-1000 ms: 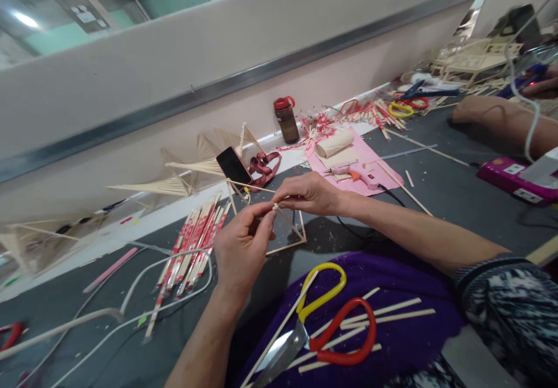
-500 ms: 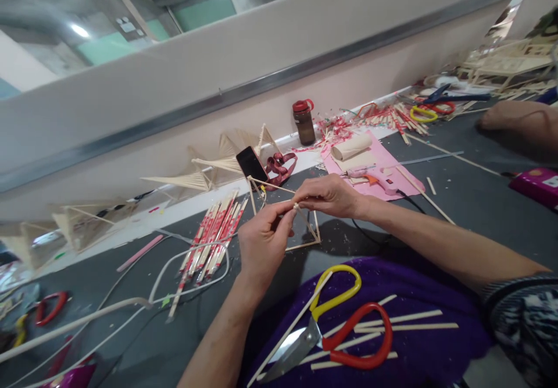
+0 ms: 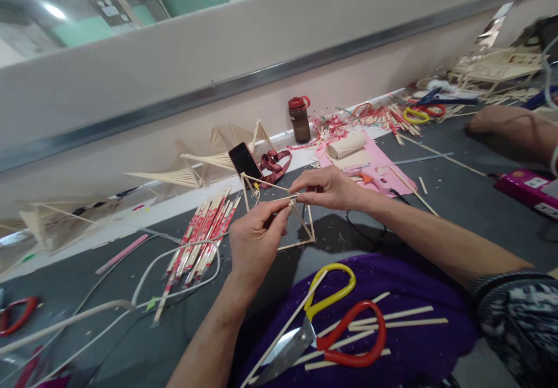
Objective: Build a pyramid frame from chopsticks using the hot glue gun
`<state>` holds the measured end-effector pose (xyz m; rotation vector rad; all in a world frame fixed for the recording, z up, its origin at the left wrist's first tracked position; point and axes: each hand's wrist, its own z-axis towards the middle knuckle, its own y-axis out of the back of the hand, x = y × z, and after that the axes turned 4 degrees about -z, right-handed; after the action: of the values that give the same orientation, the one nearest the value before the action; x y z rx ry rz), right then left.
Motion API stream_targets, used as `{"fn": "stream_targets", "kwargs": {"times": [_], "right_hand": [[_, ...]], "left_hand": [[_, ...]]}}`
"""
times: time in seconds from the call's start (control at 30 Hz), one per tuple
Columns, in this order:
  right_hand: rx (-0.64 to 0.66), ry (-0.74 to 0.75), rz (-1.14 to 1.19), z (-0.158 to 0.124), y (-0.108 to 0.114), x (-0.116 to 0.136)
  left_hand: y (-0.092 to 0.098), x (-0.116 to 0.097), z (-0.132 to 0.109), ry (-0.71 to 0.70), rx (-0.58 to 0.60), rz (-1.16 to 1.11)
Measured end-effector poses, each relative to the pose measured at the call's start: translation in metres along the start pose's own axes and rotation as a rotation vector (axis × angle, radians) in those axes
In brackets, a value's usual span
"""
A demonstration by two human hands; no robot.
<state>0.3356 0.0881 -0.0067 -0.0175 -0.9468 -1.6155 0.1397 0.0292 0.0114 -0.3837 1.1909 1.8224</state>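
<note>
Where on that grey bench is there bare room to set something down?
Bare grey bench lies between the pink sheet and magenta box, and between the pink stick and white cable. Crowded: along the wall and around the stick frame.

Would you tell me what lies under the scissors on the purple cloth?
Several thin wooden sticks and the purple cloth lie under the scissors; where the sticks pass beneath its blades is covered.

both hands [image 3: 257,239] [image 3: 329,189] pinching stick frame [image 3: 279,213]
</note>
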Motion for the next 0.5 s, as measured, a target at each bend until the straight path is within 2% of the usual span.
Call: {"fn": "stream_targets", "kwargs": {"times": [0.07,0.17,0.33,0.5], "right_hand": [[-0.001,-0.11,-0.022,0.001,0.005,-0.004],[0.065,-0.241,-0.186,0.0,0.008,-0.013],[0.243,-0.304,-0.514,-0.002,0.001,-0.022],[0.345,-0.34,-0.6,-0.005,-0.005,-0.028]], "left_hand": [[0.001,0.0,0.0,-0.01,-0.006,0.011],[0.004,-0.001,-0.001,-0.017,0.0,0.021],[0.017,0.006,-0.005,-0.028,0.058,0.006],[0.031,0.02,-0.008,-0.02,0.113,0.012]]}}
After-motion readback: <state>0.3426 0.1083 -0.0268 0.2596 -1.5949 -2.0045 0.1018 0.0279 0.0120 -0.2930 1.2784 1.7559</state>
